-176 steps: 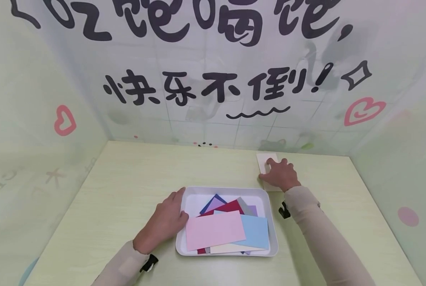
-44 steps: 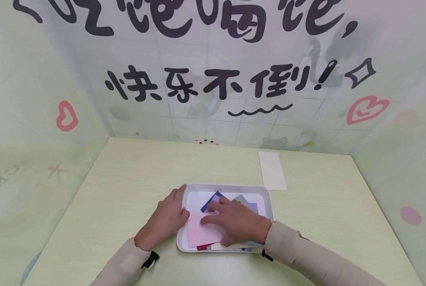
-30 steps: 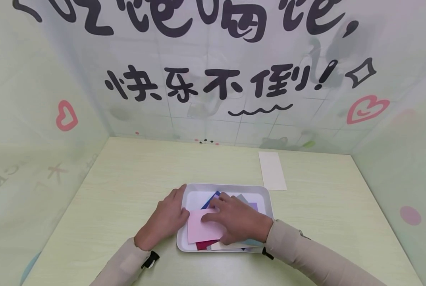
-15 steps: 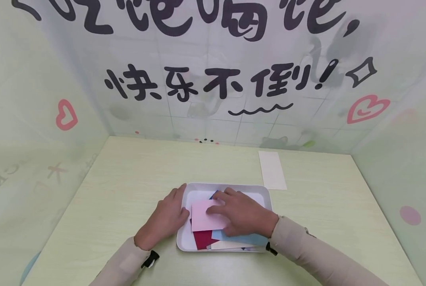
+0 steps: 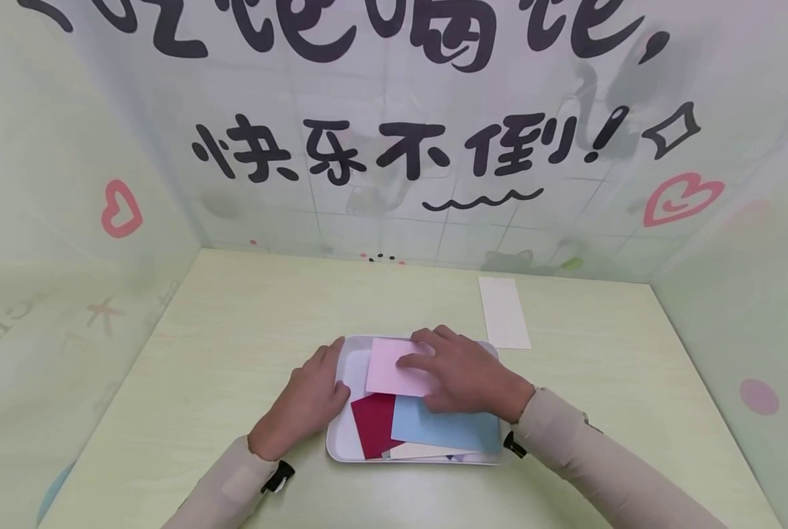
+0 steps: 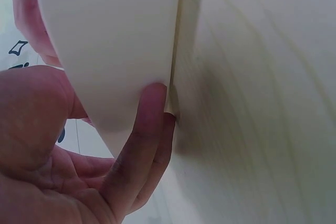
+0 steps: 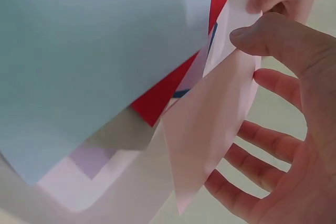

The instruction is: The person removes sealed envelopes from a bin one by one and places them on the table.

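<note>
A white rectangular tray [image 5: 338, 441] stands on the table near the middle of the head view. My left hand [image 5: 304, 404] grips its left side, thumb over the rim; in the left wrist view, fingertips [image 6: 152, 98] press the tray's outer wall [image 6: 110, 40]. With my right hand [image 5: 473, 375] I hold a pink paper card [image 5: 394, 367] between thumb and fingers, raised over the tray's far part. Beneath it lie a light blue card [image 5: 443, 426], a dark red card [image 5: 375, 426] and a cream card [image 5: 420, 451]. In the right wrist view, grey [image 7: 123, 132] and lilac cards [image 7: 92, 158] also show.
A white card [image 5: 504, 312] lies on the pale wood table [image 5: 255, 308], behind the tray's far right corner. Printed cloth walls [image 5: 380, 235] enclose the table at the back and both sides.
My right hand first left the white card on the table and came over the tray. It has since lifted the pink card and moved it away from me, uncovering more red and blue.
</note>
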A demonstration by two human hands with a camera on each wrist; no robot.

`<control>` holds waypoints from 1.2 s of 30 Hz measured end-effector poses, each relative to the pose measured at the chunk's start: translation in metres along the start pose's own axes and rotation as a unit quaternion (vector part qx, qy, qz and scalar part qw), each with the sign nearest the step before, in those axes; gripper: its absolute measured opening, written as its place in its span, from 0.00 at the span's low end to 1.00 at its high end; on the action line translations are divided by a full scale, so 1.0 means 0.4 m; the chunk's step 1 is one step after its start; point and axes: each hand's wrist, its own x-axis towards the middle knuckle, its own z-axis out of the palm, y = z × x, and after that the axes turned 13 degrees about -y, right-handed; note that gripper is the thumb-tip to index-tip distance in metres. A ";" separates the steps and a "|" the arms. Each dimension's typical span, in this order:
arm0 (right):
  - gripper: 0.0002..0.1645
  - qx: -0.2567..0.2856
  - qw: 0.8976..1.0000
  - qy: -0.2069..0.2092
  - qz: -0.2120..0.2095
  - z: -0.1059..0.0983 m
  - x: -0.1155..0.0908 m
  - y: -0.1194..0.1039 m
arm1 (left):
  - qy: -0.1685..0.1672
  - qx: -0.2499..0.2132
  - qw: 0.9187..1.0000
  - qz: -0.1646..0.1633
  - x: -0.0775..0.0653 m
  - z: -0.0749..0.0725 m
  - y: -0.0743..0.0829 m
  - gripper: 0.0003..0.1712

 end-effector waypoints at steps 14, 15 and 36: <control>0.31 -0.002 0.997 0.060 0.051 -0.007 -0.029 0.077 | -0.010 -0.005 1.000 -0.012 0.002 0.003 -0.001 0.40; 0.30 -0.001 0.996 0.066 0.054 -0.008 -0.031 0.083 | -0.008 -0.005 1.000 -0.011 0.002 0.003 -0.001 0.40; 0.26 -0.017 0.984 0.114 0.134 0.024 -0.088 0.281 | -0.013 -0.014 1.000 -0.012 0.002 -0.002 0.002 0.41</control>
